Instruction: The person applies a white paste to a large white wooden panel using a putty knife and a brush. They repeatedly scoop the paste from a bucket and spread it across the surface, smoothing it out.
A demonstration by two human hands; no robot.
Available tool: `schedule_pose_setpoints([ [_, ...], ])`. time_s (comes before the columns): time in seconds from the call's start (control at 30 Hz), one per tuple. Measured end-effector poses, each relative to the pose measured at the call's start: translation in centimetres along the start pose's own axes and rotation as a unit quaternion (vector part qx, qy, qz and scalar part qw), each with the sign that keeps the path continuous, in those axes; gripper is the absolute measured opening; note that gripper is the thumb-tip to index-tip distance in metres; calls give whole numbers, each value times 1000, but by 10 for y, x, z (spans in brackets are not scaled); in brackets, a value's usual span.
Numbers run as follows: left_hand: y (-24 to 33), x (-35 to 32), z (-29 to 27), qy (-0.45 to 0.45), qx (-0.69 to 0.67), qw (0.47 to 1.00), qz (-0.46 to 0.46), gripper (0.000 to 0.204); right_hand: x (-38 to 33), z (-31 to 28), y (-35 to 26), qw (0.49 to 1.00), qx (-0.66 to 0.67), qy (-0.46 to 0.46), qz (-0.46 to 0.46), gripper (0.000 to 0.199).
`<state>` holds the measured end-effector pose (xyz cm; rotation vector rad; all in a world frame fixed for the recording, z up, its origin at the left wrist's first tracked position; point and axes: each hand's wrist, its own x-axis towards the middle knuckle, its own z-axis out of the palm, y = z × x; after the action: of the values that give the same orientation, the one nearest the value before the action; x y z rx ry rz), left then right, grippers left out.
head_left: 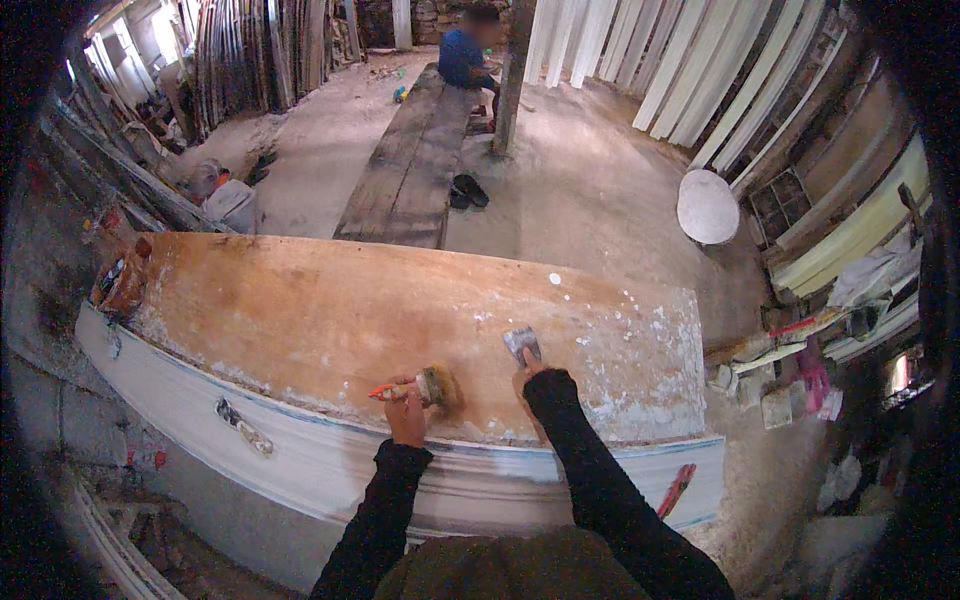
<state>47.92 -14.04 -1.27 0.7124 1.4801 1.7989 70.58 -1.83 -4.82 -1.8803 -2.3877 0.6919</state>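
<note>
My left hand (406, 412) is closed round a paintbrush (434, 386) with an orange-red handle pointing left. The wide, pale bristles point right, just above or touching the orange-brown worktop (300, 310); I cannot tell which. My right hand (531, 371) grips a scraper (522, 343) with a wide grey metal blade that points away from me over the worktop. White splashes and flakes mark the worktop, mostly toward its right end. Between me and the worktop runs a long white ledge (320, 450) with bluish streaks.
A white-smeared tool (243, 426) lies on the ledge at left, and a red-handled tool (678, 490) at right. A brown container (122, 285) stands at the worktop's far left corner. Beyond, a person (462, 58) sits on a long wooden bench (400, 150). White strips (700, 80) lean at back right.
</note>
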Motion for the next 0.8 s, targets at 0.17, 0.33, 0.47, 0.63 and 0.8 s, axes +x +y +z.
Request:
schedule_pose_setpoints([
  [0.17, 6, 2, 1, 7, 63, 998, 1, 13, 35, -28, -14, 994, 37, 72, -71, 37],
  [0.33, -5, 1, -1, 17, 20, 999, -36, 13, -8, -25, -3, 994, 3, 73, -80, 32],
  [0.47, 2, 2, 1, -15, 90, 995, 39, 12, 4, -24, -6, 992, 12, 96, -80, 28],
  [0.63, 2, 2, 2, 1, 59, 997, -51, 13, 12, -39, -11, 989, 20, 105, -97, 23],
  [0.8, 6, 0, -3, 1, 12, 1000, -27, 15, -27, -50, -36, 974, -46, 156, -159, 20],
])
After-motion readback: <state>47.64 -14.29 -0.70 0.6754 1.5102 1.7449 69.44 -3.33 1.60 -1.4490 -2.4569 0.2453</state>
